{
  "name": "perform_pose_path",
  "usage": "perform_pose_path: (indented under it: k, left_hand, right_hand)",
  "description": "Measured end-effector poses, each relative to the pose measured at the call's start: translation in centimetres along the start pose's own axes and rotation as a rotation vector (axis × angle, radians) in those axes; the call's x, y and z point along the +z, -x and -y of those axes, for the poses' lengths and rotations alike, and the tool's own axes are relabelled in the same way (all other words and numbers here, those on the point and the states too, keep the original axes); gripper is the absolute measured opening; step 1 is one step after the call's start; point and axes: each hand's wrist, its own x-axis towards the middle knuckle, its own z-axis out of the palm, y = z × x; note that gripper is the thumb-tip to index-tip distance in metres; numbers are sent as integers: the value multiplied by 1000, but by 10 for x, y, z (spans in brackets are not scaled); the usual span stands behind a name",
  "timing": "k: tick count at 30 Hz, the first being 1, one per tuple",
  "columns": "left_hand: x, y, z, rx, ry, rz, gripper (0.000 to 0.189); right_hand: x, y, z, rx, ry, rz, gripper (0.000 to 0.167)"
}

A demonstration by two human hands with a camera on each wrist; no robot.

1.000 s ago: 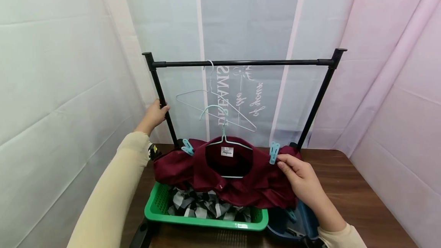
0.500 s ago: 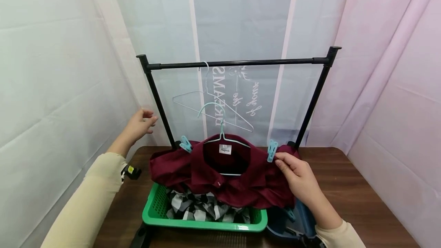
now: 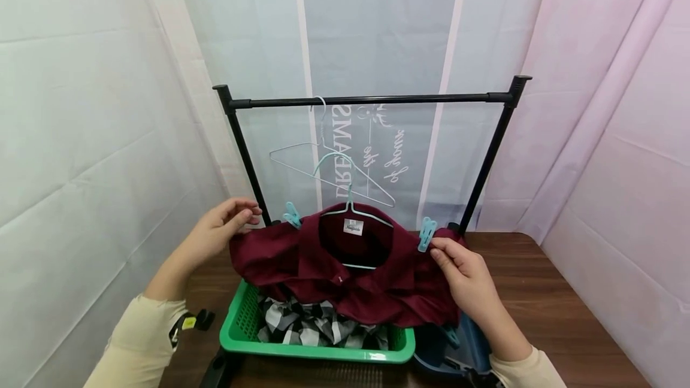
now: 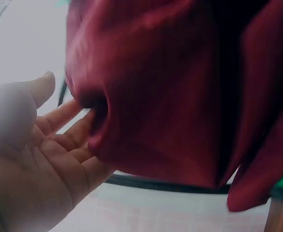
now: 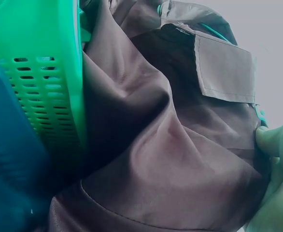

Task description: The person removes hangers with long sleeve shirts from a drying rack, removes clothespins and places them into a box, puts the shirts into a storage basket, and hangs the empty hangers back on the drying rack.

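Observation:
A maroon collared shirt [image 3: 377,292] sits on a mint-green hanger [image 3: 350,199], its hook standing up below the rail. A light blue clothespin [image 3: 293,215] grips the left shoulder, and another clothespin [image 3: 427,234] grips the right. My right hand [image 3: 469,277] pinches the shoulder cloth just outside the right clothespin; in the right wrist view the thumb [image 5: 269,140] presses on the fabric. My left hand [image 3: 215,235] is at the left sleeve, fingers loosely bent. The left wrist view shows its fingertips partly hidden behind the sleeve [image 4: 146,96], with the thumb held away from it.
A black garment rack [image 3: 366,100] stands behind, with an empty white wire hanger [image 3: 293,147] on its rail. Below the shirt, a green basket [image 3: 318,352] holds black-and-white checked cloth [image 3: 309,322]. A blue basin [image 3: 474,340] with clothespins stands at its right on the brown table [image 3: 550,304].
My left hand has let go of the rack's left post and come down to the left sleeve. The shirt and hanger have risen slightly. My right hand keeps its pinch on the right shoulder.

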Motion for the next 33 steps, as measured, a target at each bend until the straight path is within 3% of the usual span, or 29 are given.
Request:
perform_pose_path:
  k: [7,14,21,29,33]
  left_hand:
    - [16,27,-6,84,12,6,33]
    - [30,42,-7,52,-70,-19,27]
    - [40,52,1,14,-107,-91,25]
    - [45,53,2,131,-287,-184,20]
    - [45,51,0,152,-332,-265,18]
  right_hand:
    - [1,-1,-2,-10,-6,-6,25]
    - [1,0,-2,-6,9,-6,24]
    - [3,0,-2,-12,3,16,23]
    - [5,3,-7,-3,7,24,23]
    - [3,4,-8,20,-16,53,23]
